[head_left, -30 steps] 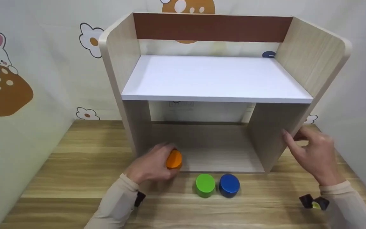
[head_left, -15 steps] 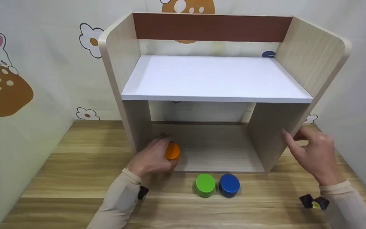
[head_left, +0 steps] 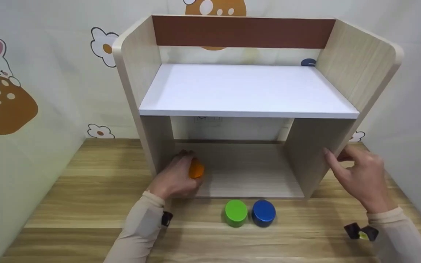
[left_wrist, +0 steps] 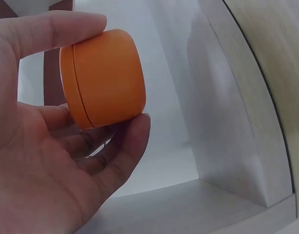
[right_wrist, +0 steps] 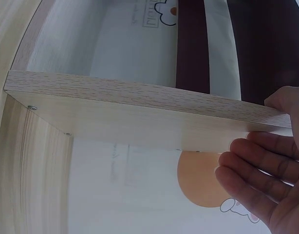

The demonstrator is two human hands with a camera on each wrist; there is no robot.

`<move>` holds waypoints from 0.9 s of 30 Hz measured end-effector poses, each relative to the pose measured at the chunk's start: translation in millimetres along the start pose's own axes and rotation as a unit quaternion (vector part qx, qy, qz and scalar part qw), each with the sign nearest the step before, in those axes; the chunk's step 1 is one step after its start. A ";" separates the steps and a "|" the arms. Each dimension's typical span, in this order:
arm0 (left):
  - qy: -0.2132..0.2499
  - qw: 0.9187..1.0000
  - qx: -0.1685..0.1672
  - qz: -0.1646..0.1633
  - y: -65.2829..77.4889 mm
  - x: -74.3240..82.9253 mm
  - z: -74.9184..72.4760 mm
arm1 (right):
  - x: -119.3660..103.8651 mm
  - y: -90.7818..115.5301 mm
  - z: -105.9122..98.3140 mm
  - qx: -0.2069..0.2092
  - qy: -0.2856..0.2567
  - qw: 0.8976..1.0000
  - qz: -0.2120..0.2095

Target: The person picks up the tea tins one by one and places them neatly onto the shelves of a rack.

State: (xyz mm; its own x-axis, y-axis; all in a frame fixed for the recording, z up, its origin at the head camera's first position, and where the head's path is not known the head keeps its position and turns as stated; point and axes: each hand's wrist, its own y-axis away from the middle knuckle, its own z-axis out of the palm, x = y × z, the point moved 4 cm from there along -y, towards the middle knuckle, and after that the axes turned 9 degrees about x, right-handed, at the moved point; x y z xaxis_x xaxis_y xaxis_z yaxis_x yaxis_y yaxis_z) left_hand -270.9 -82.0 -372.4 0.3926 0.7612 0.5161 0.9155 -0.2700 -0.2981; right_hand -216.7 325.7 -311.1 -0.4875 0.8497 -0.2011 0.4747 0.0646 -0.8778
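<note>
My left hand [head_left: 177,176] grips an orange round lidded tin [left_wrist: 108,78] in the lower compartment of the shelf unit, near its left side panel [head_left: 159,146]. In the left wrist view, the thumb lies along one side of the tin and the fingertips support the other; the tin is tilted. My right hand [head_left: 364,177] holds the front edge of the right side panel [right_wrist: 140,100], thumb inside and fingers along the outer face. A green tin [head_left: 236,212] and a blue tin [head_left: 264,212] stand side by side on the table before the unit.
The unit has a white upper shelf [head_left: 249,89], a brown back rail [head_left: 245,33] and a pale bottom board [head_left: 247,179]. It stands on a wood-grain table [head_left: 86,204]. Cartoon-printed walls [head_left: 64,73] close in behind and at both sides.
My left hand has carried the orange tin further back and slightly left over the bottom board. My right hand and the green and blue tins have stayed in place.
</note>
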 end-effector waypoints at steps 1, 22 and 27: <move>0.001 1.000 0.001 -0.002 -0.7 -0.3 0.3 | -0.1 0.0 0.2 -0.002 0.000 1.000 0.001; -0.008 1.000 0.003 -0.018 -8.1 -8.6 4.7 | 1.5 0.5 0.4 0.008 0.005 1.000 -0.013; -0.008 1.000 0.005 -0.012 -8.3 -9.6 6.4 | -0.4 -0.4 0.5 -0.002 0.009 1.000 -0.009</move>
State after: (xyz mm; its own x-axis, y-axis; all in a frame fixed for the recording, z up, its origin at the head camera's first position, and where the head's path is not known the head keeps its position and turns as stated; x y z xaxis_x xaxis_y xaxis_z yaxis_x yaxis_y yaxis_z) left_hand -282.8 -83.3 -380.1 0.3689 0.7770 0.5102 0.9238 -0.2460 -0.2933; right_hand -217.0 325.1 -310.9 -0.4828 0.8576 -0.1770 0.4687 0.0824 -0.8795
